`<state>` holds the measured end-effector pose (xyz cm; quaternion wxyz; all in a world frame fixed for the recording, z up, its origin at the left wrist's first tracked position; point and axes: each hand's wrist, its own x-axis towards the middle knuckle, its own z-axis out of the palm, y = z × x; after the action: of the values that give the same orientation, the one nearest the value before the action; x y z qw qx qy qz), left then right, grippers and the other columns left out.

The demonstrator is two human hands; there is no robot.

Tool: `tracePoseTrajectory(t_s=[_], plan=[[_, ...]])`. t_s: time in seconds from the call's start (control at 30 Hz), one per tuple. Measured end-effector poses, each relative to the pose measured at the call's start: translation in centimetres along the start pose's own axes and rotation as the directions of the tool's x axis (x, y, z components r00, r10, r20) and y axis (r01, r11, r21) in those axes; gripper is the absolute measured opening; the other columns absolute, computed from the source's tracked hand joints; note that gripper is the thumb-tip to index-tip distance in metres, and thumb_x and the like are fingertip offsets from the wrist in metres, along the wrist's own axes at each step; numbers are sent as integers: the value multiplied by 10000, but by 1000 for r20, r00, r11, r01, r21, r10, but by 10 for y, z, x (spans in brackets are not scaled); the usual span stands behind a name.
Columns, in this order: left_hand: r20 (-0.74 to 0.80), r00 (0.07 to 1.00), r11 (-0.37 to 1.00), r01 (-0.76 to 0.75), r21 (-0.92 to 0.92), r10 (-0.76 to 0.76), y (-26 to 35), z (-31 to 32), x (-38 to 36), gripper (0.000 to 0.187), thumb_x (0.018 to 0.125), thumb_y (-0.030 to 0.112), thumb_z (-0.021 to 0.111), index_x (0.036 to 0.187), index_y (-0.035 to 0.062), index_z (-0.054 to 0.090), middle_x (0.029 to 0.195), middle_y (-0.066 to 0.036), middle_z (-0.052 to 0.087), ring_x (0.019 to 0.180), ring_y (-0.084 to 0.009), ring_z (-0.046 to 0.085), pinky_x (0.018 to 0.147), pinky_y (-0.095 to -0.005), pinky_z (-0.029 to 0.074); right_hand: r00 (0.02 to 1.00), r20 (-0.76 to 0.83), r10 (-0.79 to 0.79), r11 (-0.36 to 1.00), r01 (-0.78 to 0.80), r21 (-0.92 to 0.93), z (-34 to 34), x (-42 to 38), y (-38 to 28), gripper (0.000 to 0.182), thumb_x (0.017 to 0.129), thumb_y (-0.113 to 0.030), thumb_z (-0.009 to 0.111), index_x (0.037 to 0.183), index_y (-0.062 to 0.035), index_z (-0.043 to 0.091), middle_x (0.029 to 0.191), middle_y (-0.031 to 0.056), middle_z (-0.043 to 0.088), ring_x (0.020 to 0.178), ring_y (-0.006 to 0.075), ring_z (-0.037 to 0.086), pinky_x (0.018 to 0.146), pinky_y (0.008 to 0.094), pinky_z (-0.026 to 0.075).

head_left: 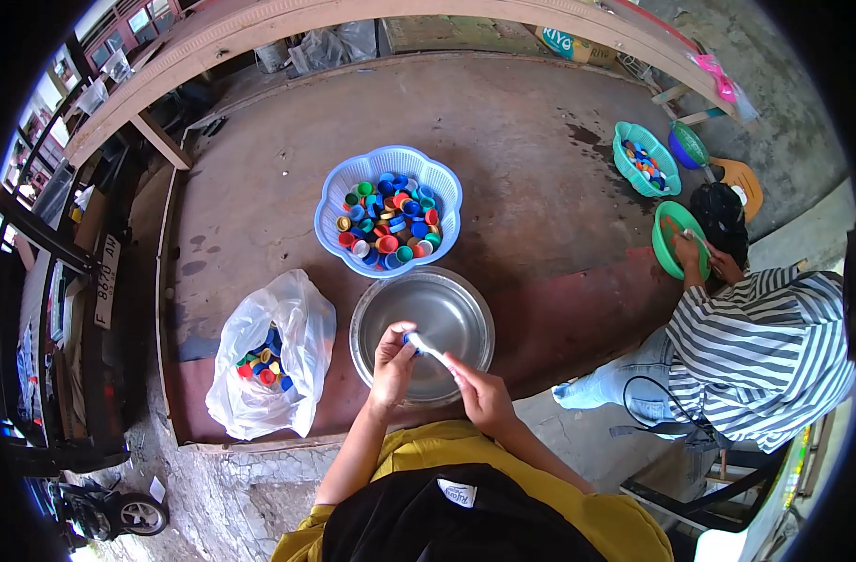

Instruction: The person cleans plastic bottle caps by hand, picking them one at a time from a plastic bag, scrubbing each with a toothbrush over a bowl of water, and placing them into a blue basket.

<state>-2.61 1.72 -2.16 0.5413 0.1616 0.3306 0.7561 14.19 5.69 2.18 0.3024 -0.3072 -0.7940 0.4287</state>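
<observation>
In the head view my left hand (393, 368) pinches a blue bottle cap (409, 338) over a steel bowl (467, 314). My right hand (485, 399) is closed around the handle of a pale toothbrush (431, 349), its head up against the cap. Just beyond the bowl stands a light-blue scalloped basket (447, 185) full of bottle caps in several colours. To the left of the bowl, a translucent plastic bag (301, 314) lies open with more coloured caps inside.
On the right, a person in a striped shirt (742, 351) works over a green basin (665, 245). Beyond it are a turquoise basket (673, 176) of caps and a black bag (718, 220). A wooden beam (353, 21) spans the far side of the brown tabletop (531, 140).
</observation>
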Motion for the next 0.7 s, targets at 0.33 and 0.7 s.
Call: tracePoseTrajectory(t_s=[0.33,0.7], plan=[[59,998,995,21,-93,-16,-2,-12,2,176,914,0,482,1061,57,560,925,-3,579,840,-79,555,804,-240,457,998,-3,61,998,-61,-4,1,1,4,375,897,0,467,1269,-11,517,946,209,650,791,239,669,697,280,493],[-104,985,984,123,-126,-137,-1,-8,-4,201,920,12,471,1076,99,563,917,-1,601,831,-103,588,799,-256,474,1000,-2,-19,1000,19,-5,3,5,-13,397,891,6,473,1283,-43,515,901,206,643,729,256,648,683,289,491]])
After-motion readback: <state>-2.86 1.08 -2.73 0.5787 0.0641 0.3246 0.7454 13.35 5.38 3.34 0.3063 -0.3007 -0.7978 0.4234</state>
